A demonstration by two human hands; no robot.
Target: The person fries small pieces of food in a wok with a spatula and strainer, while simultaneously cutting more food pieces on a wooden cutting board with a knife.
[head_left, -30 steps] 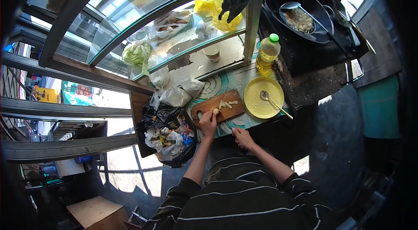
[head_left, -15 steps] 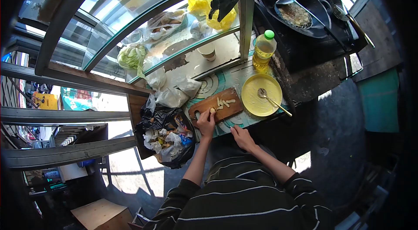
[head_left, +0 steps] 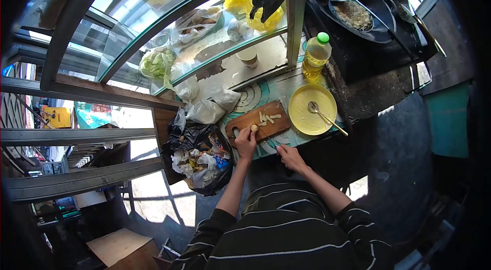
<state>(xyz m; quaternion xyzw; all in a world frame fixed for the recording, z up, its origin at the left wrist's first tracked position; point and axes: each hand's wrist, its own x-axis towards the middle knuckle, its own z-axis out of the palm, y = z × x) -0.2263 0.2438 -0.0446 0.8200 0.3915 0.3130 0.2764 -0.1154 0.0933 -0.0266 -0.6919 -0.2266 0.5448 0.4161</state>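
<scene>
Pinching a small pale piece of food [head_left: 254, 128] between the fingers of our left hand [head_left: 245, 143], we hold it against the wooden cutting board [head_left: 244, 120], near its hand-hole end. The fingers of our right hand [head_left: 290, 158] are closed around the handle of a knife [head_left: 277, 146], whose thin blade slants up to the board, just beside the piece; whether it touches, we cannot tell. Cut strips [head_left: 263, 117] lie scattered on the board farther from us. To its right on the desk [head_left: 276, 86] we have a yellow plate [head_left: 302, 116] with a spoon [head_left: 328, 119] resting across its rim, and behind that an upright bottle of yellow liquid [head_left: 316, 60] with a green cap. To its left we see white plastic bags [head_left: 204, 110] and a black bag [head_left: 186, 138] full of scraps.
</scene>
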